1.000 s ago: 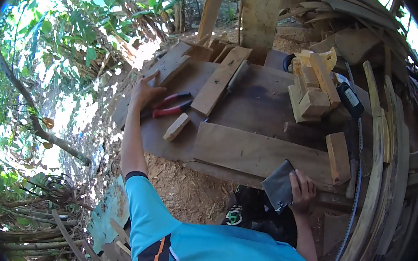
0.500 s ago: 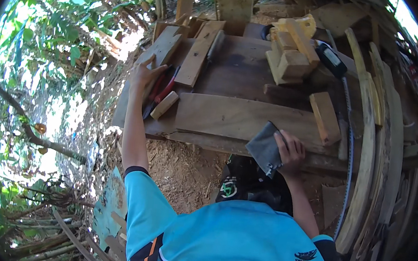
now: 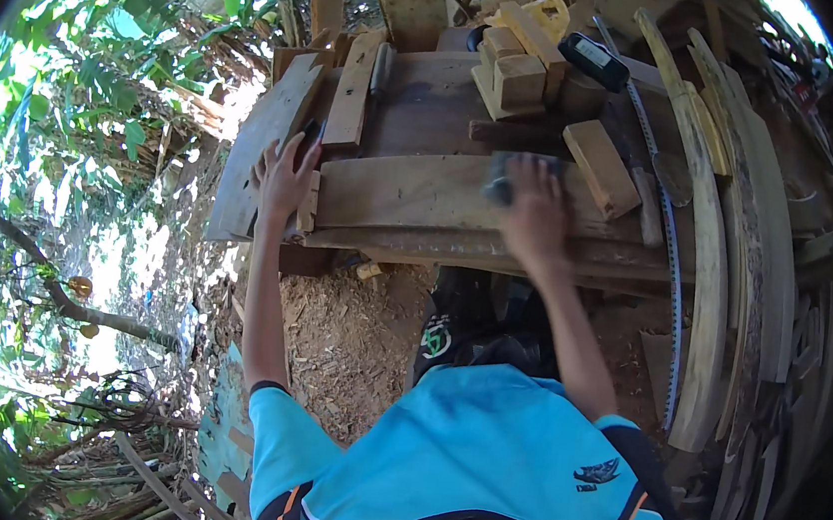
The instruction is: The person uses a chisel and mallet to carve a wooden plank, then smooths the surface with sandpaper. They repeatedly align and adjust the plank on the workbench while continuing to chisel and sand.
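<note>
Two bare hands are reaching over one wooden workbench (image 3: 429,126). At the far left, one grey board (image 3: 264,160) is lying under the left hand (image 3: 287,175), whose fingers are spreading apart and bending slightly; a dark tool with a trace of red (image 3: 315,130) is showing at its fingertips, and I cannot tell whether the hand is gripping it. One small wood block (image 3: 308,205) is sitting just right of that wrist. Beyond it, one narrow plank (image 3: 355,89) is lying beside one grey tube (image 3: 382,71).

One long flat board (image 3: 413,195) is stretching along the near edge. On its right part, the right hand (image 3: 538,212), blurred, is closing its fingers over one folded grey sheet (image 3: 497,183) and holding it against the wood. Behind, at least four pale wood pieces (image 3: 519,81) are standing stacked, with one yellow wrapping (image 3: 552,14) behind them. One black device with a pale label (image 3: 594,63) is lying to their right. Nearer, one loose rectangular block (image 3: 601,168) is resting beside the right hand, then one short stick (image 3: 647,207), one long toothed strip (image 3: 671,270) and several rough slabs (image 3: 710,288) are following.
</note>
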`<state>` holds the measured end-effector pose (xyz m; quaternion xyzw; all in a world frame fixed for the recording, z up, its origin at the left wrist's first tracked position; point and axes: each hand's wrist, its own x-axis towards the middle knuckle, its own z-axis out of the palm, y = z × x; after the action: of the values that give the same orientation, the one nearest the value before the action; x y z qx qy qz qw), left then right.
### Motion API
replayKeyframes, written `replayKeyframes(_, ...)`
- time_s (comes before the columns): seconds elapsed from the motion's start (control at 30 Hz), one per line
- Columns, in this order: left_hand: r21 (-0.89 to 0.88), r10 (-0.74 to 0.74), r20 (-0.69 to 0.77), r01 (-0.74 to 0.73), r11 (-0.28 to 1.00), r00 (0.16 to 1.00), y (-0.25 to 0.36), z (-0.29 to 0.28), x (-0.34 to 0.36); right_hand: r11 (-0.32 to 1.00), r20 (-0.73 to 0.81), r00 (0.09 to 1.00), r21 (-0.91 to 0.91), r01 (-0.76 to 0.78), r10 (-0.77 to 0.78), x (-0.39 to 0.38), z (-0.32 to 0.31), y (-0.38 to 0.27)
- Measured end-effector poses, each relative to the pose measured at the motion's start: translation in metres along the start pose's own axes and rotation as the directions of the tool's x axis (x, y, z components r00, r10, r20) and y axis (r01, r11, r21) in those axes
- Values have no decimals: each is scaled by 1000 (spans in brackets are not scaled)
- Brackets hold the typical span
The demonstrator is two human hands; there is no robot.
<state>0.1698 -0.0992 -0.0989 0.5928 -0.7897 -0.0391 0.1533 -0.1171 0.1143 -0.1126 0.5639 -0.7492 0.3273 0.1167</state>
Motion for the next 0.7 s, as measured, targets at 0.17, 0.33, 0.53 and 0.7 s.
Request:
replayKeyframes(0.17,2,-51,-77,51,999,996,-24,15,-38,760,488,805,646,-72,-338,24,1,-60)
replayKeyframes(0.33,-44,-65,-123,60,997,990,-6,18,-30,857,-84,996,512,63,-24,41,58,-67)
replayKeyframes(0.53,-61,-135,-99,129,990,986,-21,21,-39,486,129,908,869,90,-400,53,48,-99)
replayKeyframes(0.7,-64,-109,-82,104,993,991,-16,24,-30,726,337,751,635,263,-567,44,88,-113)
